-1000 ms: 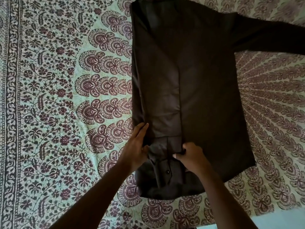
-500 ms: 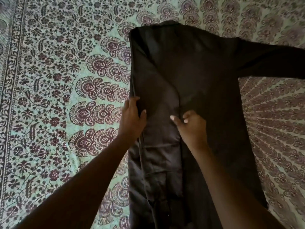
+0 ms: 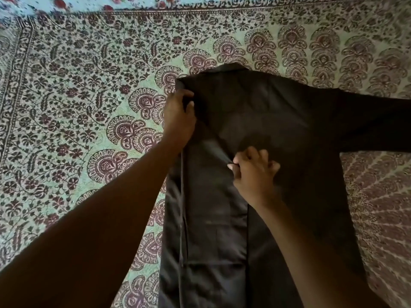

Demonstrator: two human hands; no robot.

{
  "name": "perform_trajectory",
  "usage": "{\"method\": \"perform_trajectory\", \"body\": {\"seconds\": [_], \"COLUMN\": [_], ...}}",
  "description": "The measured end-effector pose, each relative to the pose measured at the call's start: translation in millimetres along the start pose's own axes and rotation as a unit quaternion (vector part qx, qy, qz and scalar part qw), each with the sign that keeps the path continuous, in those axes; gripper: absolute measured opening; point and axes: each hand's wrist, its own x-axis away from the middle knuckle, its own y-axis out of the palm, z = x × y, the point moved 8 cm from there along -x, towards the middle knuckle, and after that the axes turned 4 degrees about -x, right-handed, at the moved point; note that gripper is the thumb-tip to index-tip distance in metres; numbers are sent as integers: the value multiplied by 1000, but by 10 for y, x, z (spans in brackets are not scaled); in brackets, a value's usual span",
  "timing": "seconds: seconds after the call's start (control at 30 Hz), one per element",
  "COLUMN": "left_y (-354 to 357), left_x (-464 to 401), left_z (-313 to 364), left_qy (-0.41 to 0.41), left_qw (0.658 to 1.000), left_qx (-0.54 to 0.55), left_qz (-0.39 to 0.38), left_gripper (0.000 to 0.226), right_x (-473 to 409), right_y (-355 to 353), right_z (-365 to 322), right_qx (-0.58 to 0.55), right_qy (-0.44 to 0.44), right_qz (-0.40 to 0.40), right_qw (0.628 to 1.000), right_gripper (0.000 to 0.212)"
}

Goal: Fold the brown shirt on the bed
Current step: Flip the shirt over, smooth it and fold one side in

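Observation:
The dark brown shirt (image 3: 278,121) lies flat on the bed, collar away from me, with its left side folded inward as a long panel. One sleeve stretches out to the right edge. My left hand (image 3: 179,117) rests on the folded left shoulder, thumb curled over the fabric edge. My right hand (image 3: 253,172) sits near the shirt's middle, its fingers curled and pinching the inner edge of the folded panel.
The bed is covered by a pale green spread (image 3: 77,107) printed with maroon floral and paisley motifs. Its patterned border runs along the far side, and a blue flowered cloth (image 3: 66,5) shows beyond it.
Both hands have slid up the folded panel from the hem toward the shoulder. The view has tilted upward, so the collar and the spread's border now show.

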Motion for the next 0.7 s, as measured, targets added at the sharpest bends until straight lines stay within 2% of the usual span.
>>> {"method": "perform_trajectory", "body": {"seconds": [0.13, 0.33, 0.43, 0.57, 0.7], "left_y": [70, 203, 217, 205, 14], "left_x": [-164, -330, -353, -397, -114], "left_z": [-118, -234, -246, -248, -81], "left_qy": [-85, -95, -79, -47, 45], "left_qw": [995, 995, 996, 998, 991], "left_qx": [43, 9, 23, 28, -34], "left_qz": [20, 15, 27, 38, 118], "left_gripper": [25, 28, 26, 26, 24], "right_x": [83, 143, 179, 183, 201], "right_y": [66, 117, 113, 106, 48], "right_z": [152, 177, 173, 173, 169], "right_qx": [-26, -31, -17, -1, -27], "right_qy": [10, -8, -17, -11, -11], "right_qz": [38, 132, 186, 217, 216], "right_qw": [999, 991, 982, 976, 976], "right_gripper": [13, 14, 17, 19, 14]}}
